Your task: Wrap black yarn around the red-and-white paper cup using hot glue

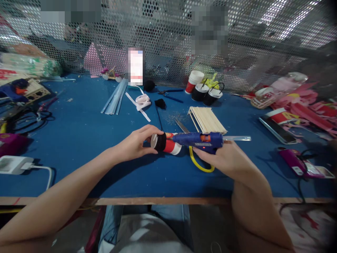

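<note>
My left hand point(137, 143) is closed around the base of a red and white paper cup point(172, 147) lying on its side, a black band wrapped round its lower end. In my right hand point(229, 158) is a blue hot glue gun point(196, 139) with a clear glue stick point(238, 138) sticking out of its back. The gun's nozzle points left, at the edge of the black band; whether it touches cannot be made out. A black cord point(159, 117) trails from a black clump point(160, 103) toward the cup. Yellow-handled scissors point(201, 165) lie partly under the gun.
Beyond my hands are glue sticks point(116, 97), white ribbon point(142, 101), blue-handled pliers point(172, 94), stacked paper cups point(194, 81), two black-wrapped cups point(206, 94) and wooden sticks point(207, 118). To the right lie a phone point(279, 130) and a purple power strip point(300, 163). A perforated metal screen point(163, 38) borders the back.
</note>
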`<state>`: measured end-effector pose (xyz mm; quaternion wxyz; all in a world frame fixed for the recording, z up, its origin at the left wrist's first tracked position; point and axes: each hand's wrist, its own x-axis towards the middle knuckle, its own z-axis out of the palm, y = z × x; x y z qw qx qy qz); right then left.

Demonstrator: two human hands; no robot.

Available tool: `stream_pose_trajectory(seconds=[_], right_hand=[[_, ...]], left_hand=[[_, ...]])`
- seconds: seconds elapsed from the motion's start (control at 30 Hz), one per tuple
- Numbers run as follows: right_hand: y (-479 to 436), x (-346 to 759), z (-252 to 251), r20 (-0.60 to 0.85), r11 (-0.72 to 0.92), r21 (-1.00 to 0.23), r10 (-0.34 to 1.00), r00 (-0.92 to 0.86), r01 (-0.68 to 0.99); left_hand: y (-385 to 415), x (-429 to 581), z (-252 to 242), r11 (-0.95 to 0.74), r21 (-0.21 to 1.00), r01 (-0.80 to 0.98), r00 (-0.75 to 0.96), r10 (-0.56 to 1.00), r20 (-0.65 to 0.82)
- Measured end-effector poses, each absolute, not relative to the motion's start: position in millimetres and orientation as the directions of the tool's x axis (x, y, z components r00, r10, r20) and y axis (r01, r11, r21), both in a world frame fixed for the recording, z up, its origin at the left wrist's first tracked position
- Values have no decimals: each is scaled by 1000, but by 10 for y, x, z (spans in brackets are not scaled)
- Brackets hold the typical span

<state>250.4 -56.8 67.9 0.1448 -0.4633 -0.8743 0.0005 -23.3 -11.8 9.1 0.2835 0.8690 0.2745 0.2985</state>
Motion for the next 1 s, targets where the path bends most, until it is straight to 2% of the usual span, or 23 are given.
stream_pose_trajectory(seconds=[0.13,0.37,0.53,0.67,0.83,0.9,1.0], right_hand=[[-547,2490,654,259,565,-166,815,-518,808],[-538,2398,696,234,375,-346,922,-308,860],[-525,2352,724,195,376,-483,927,-321,791],[-505,2339,713,141,334,-536,941,-308,775],[-432,2417,669,67,161,-613,986,-152,773],[-358,2511,628,109,116,-686,992,-56,718],[-194,2705,540,303,166,-766,945,122,621]], left_hand=[[-124,-224,128,-743,591,313,696,603,390],[-159,-216,185,-761,561,324,722,583,374],[-183,-215,181,-759,547,353,725,591,353],[-183,-210,176,-761,542,355,725,591,355],[-157,-212,164,-736,566,372,687,628,366],[-148,-216,154,-724,576,379,673,643,365],[-141,-220,140,-720,579,383,671,648,361]])
